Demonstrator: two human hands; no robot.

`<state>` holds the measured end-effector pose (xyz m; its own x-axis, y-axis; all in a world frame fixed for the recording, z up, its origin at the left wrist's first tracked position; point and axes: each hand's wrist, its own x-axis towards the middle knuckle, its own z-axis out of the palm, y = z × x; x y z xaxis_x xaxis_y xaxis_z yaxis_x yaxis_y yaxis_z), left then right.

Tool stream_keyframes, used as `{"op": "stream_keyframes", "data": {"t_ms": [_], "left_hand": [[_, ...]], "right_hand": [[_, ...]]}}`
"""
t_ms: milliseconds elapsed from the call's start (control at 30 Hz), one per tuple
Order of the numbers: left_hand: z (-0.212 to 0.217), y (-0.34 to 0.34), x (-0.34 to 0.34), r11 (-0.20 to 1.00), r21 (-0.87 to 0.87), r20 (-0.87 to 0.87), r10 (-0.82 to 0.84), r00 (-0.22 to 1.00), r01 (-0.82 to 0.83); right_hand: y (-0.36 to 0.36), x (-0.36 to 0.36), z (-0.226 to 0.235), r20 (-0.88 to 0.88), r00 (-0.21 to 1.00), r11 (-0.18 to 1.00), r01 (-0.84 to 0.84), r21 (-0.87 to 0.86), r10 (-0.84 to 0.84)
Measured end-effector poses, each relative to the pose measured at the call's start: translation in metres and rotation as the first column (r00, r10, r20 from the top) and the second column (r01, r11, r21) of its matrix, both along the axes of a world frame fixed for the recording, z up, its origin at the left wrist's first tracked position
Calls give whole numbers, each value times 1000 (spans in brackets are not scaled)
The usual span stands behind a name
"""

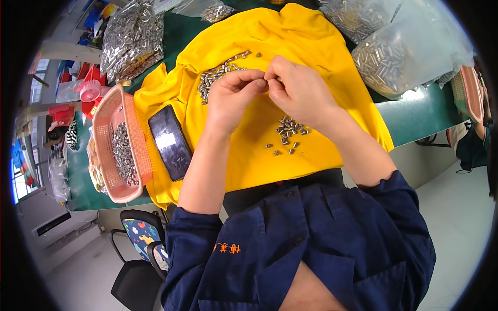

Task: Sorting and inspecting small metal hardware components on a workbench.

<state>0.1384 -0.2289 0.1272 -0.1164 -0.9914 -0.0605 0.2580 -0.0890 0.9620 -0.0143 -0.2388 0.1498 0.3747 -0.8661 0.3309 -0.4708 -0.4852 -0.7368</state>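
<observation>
My left hand (234, 98) and my right hand (299, 90) meet fingertip to fingertip above a yellow cloth (270, 160) spread on the green table. Between the fingertips both hands pinch a small silver metal part (268, 79), mostly hidden by the fingers. A loose pile of silver metal pieces (215, 76) lies on the cloth just left of my left hand. A smaller cluster of metal pieces (290, 133) lies on the cloth under my right wrist.
A pink plastic basket (136, 140) holding several metal pieces stands at the left, with a black phone (170, 141) beside it on the cloth. Clear bags of metal parts (394, 52) sit at back right, another bag (132, 39) at back left. A chair (137, 249) stands lower left.
</observation>
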Motion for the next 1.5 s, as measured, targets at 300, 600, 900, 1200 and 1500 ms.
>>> {"op": "stream_keyframes", "data": {"t_ms": [300, 600, 900, 1200, 1500], "left_hand": [[3, 19, -2, 939, -168, 725, -89, 683, 301], [24, -37, -4, 945, -296, 843, 190, 502, 140], [-6, -78, -2, 889, -276, 961, 267, 74, 365], [10, -31, 1, 991, 78, 312, -127, 942, 107], [1, -8, 7, 994, 41, -107, -95, 990, 100]], "right_hand": [[-16, -20, 5, 401, 904, 980, 84, 181, -151], [-15, -20, 8, 420, 899, 985, 60, 161, -123], [-16, -21, 8, 414, 900, 981, 61, 186, -135], [-14, -22, 9, 366, 927, 984, 14, 178, -79], [-9, -13, 5, 246, 967, 970, -115, 215, 61]]}}
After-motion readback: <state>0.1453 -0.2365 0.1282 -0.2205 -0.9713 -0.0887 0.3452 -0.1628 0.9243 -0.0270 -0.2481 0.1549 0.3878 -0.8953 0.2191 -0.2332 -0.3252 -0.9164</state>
